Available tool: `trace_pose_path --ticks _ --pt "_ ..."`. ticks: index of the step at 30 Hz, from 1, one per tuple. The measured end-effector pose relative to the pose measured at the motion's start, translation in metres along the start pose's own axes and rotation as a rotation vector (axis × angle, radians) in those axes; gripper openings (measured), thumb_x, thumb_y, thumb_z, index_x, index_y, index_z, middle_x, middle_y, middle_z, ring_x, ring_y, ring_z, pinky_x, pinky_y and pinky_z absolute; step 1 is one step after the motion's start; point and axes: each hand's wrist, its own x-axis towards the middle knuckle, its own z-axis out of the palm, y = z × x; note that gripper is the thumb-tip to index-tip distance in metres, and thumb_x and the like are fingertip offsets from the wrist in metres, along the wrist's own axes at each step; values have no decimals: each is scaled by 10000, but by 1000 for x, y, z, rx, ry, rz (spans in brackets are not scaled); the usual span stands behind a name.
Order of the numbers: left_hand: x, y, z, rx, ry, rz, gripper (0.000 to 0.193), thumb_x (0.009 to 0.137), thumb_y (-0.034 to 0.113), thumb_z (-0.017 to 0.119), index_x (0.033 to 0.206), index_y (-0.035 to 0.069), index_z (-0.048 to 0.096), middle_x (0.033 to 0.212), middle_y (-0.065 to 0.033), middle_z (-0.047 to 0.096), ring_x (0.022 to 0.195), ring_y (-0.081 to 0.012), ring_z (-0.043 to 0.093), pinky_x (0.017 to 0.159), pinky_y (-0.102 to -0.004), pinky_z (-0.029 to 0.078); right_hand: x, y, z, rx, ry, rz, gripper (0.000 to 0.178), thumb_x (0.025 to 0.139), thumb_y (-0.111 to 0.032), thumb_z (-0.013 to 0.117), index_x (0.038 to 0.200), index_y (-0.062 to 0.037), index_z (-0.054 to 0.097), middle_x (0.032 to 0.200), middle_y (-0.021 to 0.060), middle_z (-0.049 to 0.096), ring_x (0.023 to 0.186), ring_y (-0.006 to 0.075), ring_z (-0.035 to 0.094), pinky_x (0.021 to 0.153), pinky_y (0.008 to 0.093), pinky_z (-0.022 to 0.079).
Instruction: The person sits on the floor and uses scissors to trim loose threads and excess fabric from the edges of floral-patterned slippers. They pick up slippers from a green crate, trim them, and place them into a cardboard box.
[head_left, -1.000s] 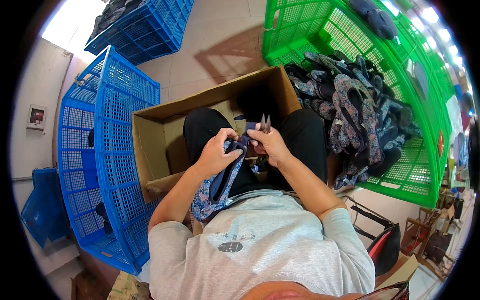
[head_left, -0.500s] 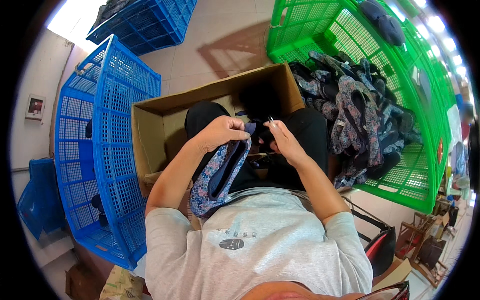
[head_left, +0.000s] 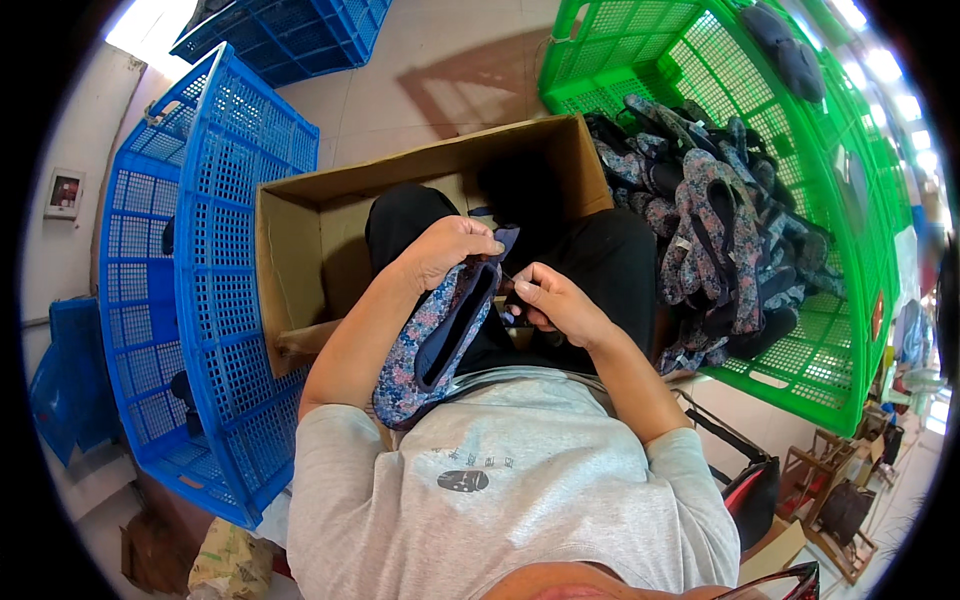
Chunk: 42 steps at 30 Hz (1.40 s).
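In the head view, the left hand [head_left: 440, 250] sits a little farther from the body than it did a second ago, its fingers pinching the navy strap [head_left: 508, 238] at the end of a floral shoe [head_left: 402, 365]. The shoe hangs from those fingers toward the body, its opening facing up, much as in the earlier frames. The right hand [head_left: 562, 303] has changed more: half a second ago its fingers pointed away from the body, apart from the shoe; now they are lower and closer, just beside the shoe's upper edge. They are curled, with something thin and dark running from their tips toward the shoe; whether they grip a blade or a thread I cannot tell. The metal points seen beyond them a second ago do not show clearly now.

Counted: two hands and one shoe between them; one cardboard box [head_left: 292, 262], open, left of and beyond the left fingers; two blue crates, one [head_left: 235, 275] farther left of those fingers and another [head_left: 305, 40] well beyond them. Right of the right fingers stands one large green crate [head_left: 815, 388] with a heap of floral shoes [head_left: 710, 225], too overlapped to count.
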Motion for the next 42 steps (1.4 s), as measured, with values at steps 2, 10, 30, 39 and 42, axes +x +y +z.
trace_pose_path --ticks 2,10,30,39,42 --pt "1 -1 -1 26 -2 13 130 827 103 685 739 8 674 703 -27 635 631 -91 559 632 -231 440 3 -2 1 12 -8 16 217 1015 -310 536 1028 -95 511 842 20 565 562 27 364 463 165 263" --pt "1 -2 -1 -15 -2 -4 121 826 102 684 747 11 679 708 -24 635 631 -93 555 634 -232 437 13 -7 3 39 -20 42 212 1021 -315 525 1021 -103 512 821 16 556 533 17 333 445 159 224" --pt "7 -7 -4 -96 -42 -12 138 837 90 672 706 48 656 667 -18 621 583 -107 558 587 -243 447 25 -18 3 157 -19 195 211 1021 -332 514 1009 -122 517 742 7 532 475 5 299 413 150 203" --pt "8 -9 -4 -75 -33 -27 134 824 110 682 702 60 655 660 -4 609 573 -95 542 579 -233 431 28 -16 -2 84 -15 174 211 1015 -339 530 983 -130 532 733 -1 525 464 14 279 412 171 186" --pt "9 -11 -4 -77 -19 -14 138 822 114 685 700 57 656 656 -3 606 570 -94 538 570 -233 426 28 -17 -1 88 -5 177 205 1013 -330 536 975 -129 535 723 -4 522 463 14 282 413 171 186"
